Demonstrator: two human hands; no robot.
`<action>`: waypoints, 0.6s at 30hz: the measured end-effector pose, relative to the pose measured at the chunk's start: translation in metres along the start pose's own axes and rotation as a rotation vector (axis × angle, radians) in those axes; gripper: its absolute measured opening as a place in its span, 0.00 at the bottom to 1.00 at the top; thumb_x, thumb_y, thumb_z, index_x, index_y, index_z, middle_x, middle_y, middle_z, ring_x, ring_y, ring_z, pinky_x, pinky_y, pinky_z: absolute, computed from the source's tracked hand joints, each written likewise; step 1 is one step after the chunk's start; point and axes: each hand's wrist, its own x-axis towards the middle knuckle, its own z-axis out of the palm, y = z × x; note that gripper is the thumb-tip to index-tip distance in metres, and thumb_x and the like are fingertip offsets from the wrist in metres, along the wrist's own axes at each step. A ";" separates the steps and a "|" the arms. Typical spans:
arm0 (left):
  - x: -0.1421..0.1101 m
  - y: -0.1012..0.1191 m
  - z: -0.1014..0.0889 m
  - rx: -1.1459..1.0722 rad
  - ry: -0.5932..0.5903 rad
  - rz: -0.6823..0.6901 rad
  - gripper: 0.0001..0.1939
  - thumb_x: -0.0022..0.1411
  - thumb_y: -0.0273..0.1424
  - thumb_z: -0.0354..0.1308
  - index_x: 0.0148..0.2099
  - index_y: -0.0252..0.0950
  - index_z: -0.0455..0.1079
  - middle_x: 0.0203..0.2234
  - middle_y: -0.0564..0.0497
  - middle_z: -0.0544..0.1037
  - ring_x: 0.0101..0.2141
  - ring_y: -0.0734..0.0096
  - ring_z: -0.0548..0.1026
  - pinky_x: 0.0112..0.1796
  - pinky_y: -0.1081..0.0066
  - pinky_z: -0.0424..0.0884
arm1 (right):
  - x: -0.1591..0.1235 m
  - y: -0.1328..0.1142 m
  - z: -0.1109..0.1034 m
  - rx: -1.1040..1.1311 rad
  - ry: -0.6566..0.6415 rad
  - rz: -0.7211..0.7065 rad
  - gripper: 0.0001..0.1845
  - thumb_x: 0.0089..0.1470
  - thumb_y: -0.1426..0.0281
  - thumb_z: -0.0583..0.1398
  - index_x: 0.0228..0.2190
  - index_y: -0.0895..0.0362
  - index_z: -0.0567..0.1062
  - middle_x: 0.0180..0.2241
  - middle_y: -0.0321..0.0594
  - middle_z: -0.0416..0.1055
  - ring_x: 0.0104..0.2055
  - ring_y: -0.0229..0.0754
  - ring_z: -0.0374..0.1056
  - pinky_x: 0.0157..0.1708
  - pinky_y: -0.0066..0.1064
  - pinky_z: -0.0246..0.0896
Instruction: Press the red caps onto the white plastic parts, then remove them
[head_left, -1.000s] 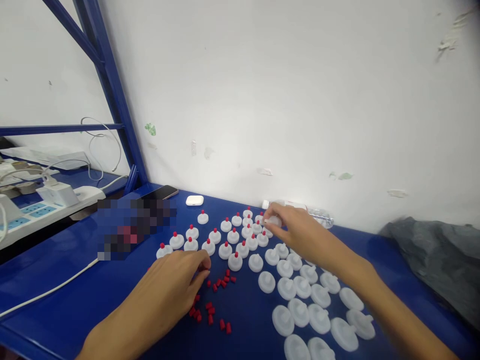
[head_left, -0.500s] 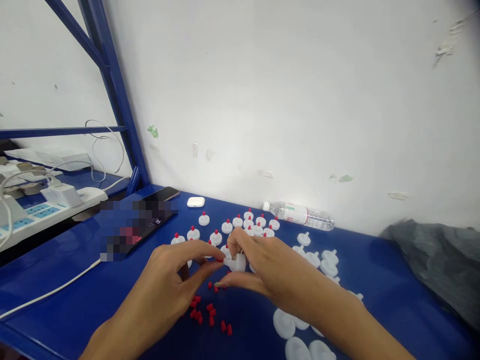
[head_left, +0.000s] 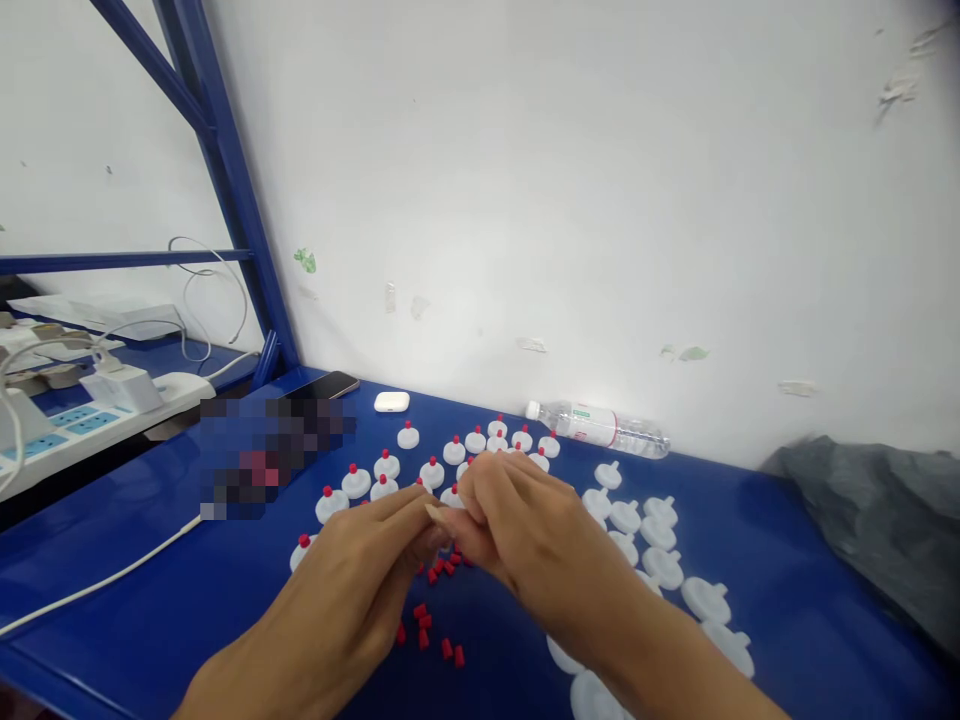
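My left hand (head_left: 345, 590) and my right hand (head_left: 540, 545) meet over the middle of the table, fingers closed and thumbs touching. Between them is the white spouted lid, now almost wholly hidden by the fingers, with the small red cap at its spout tip also covered. Just below the fingertips lie several loose red caps (head_left: 424, 622). Behind and left of my hands stand white lids with red caps on their spouts (head_left: 355, 482). To the right, beside my right forearm, are white spouted lids without red caps (head_left: 706, 600).
A clear plastic bottle (head_left: 600, 428) lies along the wall. At the back left are a white earphone case (head_left: 392, 402), a dark phone (head_left: 334, 385) and a blurred-out patch. A power strip (head_left: 97, 420) is at the left, a dark plastic bag (head_left: 877, 530) at the right.
My hands have drawn together, and the right fingers have curled round the white lid, which showed between them before. My right forearm has shifted, uncovering more lids at the right.
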 end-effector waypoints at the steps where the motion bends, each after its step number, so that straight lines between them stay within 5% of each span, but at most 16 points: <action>1: -0.002 0.004 0.000 -0.012 0.000 -0.004 0.20 0.76 0.34 0.39 0.35 0.41 0.69 0.32 0.52 0.78 0.31 0.70 0.75 0.34 0.71 0.70 | 0.000 -0.003 0.001 -0.011 0.034 -0.007 0.19 0.76 0.67 0.44 0.30 0.53 0.62 0.24 0.32 0.65 0.24 0.34 0.60 0.26 0.27 0.57; 11: -0.008 0.010 0.001 -0.089 0.064 -0.038 0.21 0.76 0.39 0.41 0.37 0.43 0.73 0.30 0.53 0.79 0.34 0.66 0.76 0.39 0.72 0.74 | -0.010 -0.011 0.017 -0.005 0.245 -0.042 0.20 0.72 0.73 0.45 0.27 0.52 0.61 0.21 0.34 0.65 0.22 0.36 0.58 0.26 0.30 0.59; 14: -0.003 0.007 0.000 -0.076 0.009 -0.094 0.21 0.76 0.40 0.40 0.40 0.43 0.74 0.33 0.51 0.80 0.35 0.65 0.77 0.39 0.70 0.75 | -0.008 -0.005 0.015 -0.024 0.153 -0.028 0.17 0.73 0.70 0.48 0.29 0.53 0.64 0.23 0.33 0.68 0.24 0.36 0.64 0.29 0.30 0.63; 18: 0.003 -0.012 0.002 0.096 -0.016 -0.187 0.18 0.76 0.39 0.44 0.56 0.44 0.72 0.47 0.48 0.80 0.46 0.59 0.78 0.48 0.62 0.73 | -0.003 0.015 -0.003 -0.040 -0.180 0.167 0.07 0.70 0.65 0.57 0.45 0.54 0.70 0.35 0.38 0.77 0.34 0.41 0.75 0.35 0.32 0.69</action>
